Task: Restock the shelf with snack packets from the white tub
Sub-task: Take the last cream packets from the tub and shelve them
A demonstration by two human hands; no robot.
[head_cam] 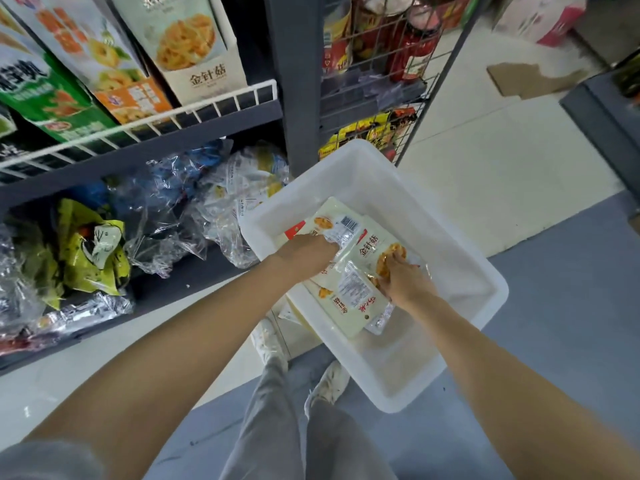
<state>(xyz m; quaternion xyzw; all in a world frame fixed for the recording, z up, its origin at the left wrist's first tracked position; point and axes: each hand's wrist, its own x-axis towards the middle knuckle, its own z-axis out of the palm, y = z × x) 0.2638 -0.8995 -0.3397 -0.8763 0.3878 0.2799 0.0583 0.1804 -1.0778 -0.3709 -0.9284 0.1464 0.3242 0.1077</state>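
Observation:
A white tub [460, 251] sits on the floor beside the shelf. Several cream snack packets [349, 299] with yellow pictures lie in its left half. My left hand [308, 251] reaches into the tub and its fingers curl over the upper packets [336, 220]. My right hand [401, 278] lies on a packet with red lettering [370, 245], its fingers bent around the packet's edge. On the shelf above, a matching display box [194, 46] stands behind a white wire rail [145, 123].
The bottom shelf [194, 271] holds clear and yellow-green bags. A grey upright post [294, 81] and a wire rack of red jars and yellow packets [377, 64] stand behind the tub. My feet in white shoes [270, 341] stand by the tub.

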